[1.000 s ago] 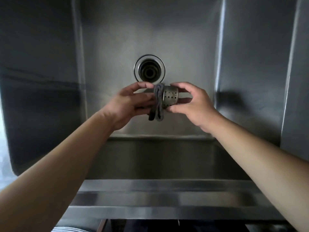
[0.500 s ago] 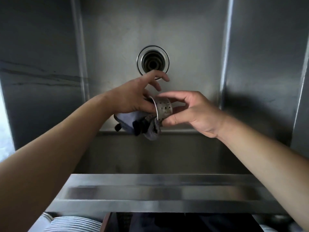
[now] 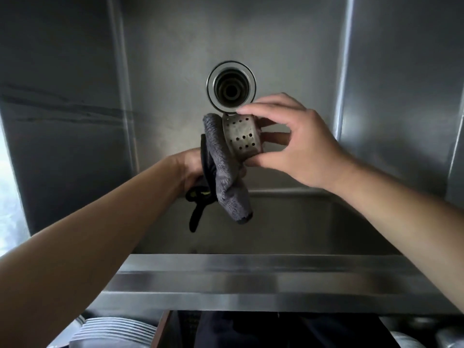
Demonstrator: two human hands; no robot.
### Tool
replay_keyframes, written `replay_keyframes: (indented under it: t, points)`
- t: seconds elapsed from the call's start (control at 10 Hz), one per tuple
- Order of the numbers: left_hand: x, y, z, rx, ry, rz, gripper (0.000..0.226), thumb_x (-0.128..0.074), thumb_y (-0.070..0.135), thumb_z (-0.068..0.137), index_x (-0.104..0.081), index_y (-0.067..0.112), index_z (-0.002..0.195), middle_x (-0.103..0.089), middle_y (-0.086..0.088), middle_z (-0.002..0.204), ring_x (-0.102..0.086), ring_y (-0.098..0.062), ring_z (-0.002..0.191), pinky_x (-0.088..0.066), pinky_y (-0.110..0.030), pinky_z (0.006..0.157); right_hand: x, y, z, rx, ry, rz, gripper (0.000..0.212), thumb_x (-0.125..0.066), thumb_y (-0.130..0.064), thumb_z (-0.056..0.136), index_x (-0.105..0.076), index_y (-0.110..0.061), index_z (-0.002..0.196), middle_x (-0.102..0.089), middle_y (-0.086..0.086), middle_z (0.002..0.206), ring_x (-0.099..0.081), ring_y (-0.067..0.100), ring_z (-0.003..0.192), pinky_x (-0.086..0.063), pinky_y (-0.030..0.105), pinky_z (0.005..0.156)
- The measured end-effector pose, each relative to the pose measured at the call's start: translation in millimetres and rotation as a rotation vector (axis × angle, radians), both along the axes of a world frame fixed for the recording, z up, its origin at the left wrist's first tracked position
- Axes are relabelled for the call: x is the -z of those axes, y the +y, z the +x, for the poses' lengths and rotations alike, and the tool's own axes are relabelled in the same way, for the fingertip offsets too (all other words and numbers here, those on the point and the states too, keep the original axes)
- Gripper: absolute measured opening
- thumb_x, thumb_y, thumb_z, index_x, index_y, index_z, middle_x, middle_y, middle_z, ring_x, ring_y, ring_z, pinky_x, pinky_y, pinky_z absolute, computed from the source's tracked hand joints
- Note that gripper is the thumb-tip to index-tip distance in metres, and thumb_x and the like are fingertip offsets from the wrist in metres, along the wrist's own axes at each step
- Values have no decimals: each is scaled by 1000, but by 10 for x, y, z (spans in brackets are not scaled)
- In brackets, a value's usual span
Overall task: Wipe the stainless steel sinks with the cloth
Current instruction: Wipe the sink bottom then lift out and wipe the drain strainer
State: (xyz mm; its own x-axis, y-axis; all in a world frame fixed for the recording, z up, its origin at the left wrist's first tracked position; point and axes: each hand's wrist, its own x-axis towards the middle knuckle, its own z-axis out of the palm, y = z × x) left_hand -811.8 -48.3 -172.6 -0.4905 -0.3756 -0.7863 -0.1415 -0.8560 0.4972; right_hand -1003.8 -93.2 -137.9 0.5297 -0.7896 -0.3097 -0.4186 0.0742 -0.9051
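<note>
Nearest, below the front rim of the sink [image 3: 251, 280]: stacked plates [image 3: 113, 330], ridged edges only, contents hidden.

Above that rim, over the basin: left hand [image 3: 193, 169] with its grip closed round a bunched grey cloth [image 3: 223, 172]; fingers mostly hidden behind the fabric. Cloth soft, limp, light, probably damp; drapes and folds freely, so best gathered in a fist, as here, with a pad of fabric left proud for rubbing. Black loop or strap [image 3: 197, 207] dangling beneath the hand.

Just right of the cloth and touching it: small perforated strainer basket [image 3: 242, 136], pinched between thumb and fingertips of the right hand [image 3: 298, 146], grip clamped on its rim and base. Stiff, light metal, likely slick when wet; safest held across rim and bottom. Inside of the basket not visible.

Farther, just beyond the strainer: open drain [image 3: 231, 86] in the sink floor, unplugged, nothing seen in it but dark rings.
</note>
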Motion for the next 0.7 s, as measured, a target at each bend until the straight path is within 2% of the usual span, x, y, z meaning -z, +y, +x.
replay_keyframes:
  t: [0.1, 0.2, 0.3, 0.4, 0.5, 0.6, 0.7]
  points:
    - [-3, -128, 80, 44, -278, -187, 24, -42, 0, 101, -53, 14, 85, -63, 9, 61, -63, -1, 54, -51, -16, 52, -28, 40, 6, 208, -111, 472, 64, -91, -11, 58, -70, -14, 118, -72, 4, 112, -70, 19, 102, -55, 45, 98]
    - [-112, -394, 59, 146, -579, -573, 12, -53, 13, 87, -54, 23, 94, -58, 1, 70, -55, -22, 64, -46, -30, 59, -68, 150, 0, 482, -346, 1139, 42, -72, -20, 73, -66, -2, 110, -69, 17, 100, -70, 29, 86, -63, 41, 72]
    - [-194, -506, 26, 338, -818, -992, 47, -54, 3, 83, -36, 31, 116, -67, 5, 83, -58, -32, 72, -45, -39, 68, -70, 224, -50, 617, -438, 1444, 53, -69, -36, 77, -63, 1, 115, -67, 20, 95, -70, 31, 79, -63, 41, 69]
    - [-299, -533, 7, 271, -715, -1339, 51, -59, 10, 76, -30, 31, 113, -67, 5, 79, -58, -31, 60, -48, -37, 58, -102, 227, -99, 690, -529, 1677, 66, -74, -47, 73, -66, 10, 107, -62, 24, 98, -68, 30, 72, -62, 39, 61]
    - [-296, -496, 43, 188, -698, -1399, 46, -61, 32, 80, -38, 28, 119, -64, 3, 85, -58, -25, 69, -48, -37, 62, -139, 187, -109, 631, -506, 1613, 61, -72, -46, 73, -70, 9, 99, -63, 23, 91, -68, 28, 68, -63, 39, 60]
    - [-219, -423, -34, 142, -1043, -1127, 106, -57, 91, 56, -46, 22, 135, -50, -7, 123, -48, -31, 114, -39, -47, 99, -126, 146, -95, 551, -464, 1307, 60, -65, -39, 81, -63, 0, 127, -64, 18, 100, -69, 28, 77, -62, 40, 70]
    - [-193, -336, -78, -27, -747, -422, 131, -75, 79, 29, -32, 34, 144, -33, -3, 127, -44, -33, 125, -46, -53, 100, -122, 129, -141, 365, -417, 1026, 42, -63, -24, 86, -67, -5, 124, -69, 13, 114, -70, 27, 99, -60, 43, 83]
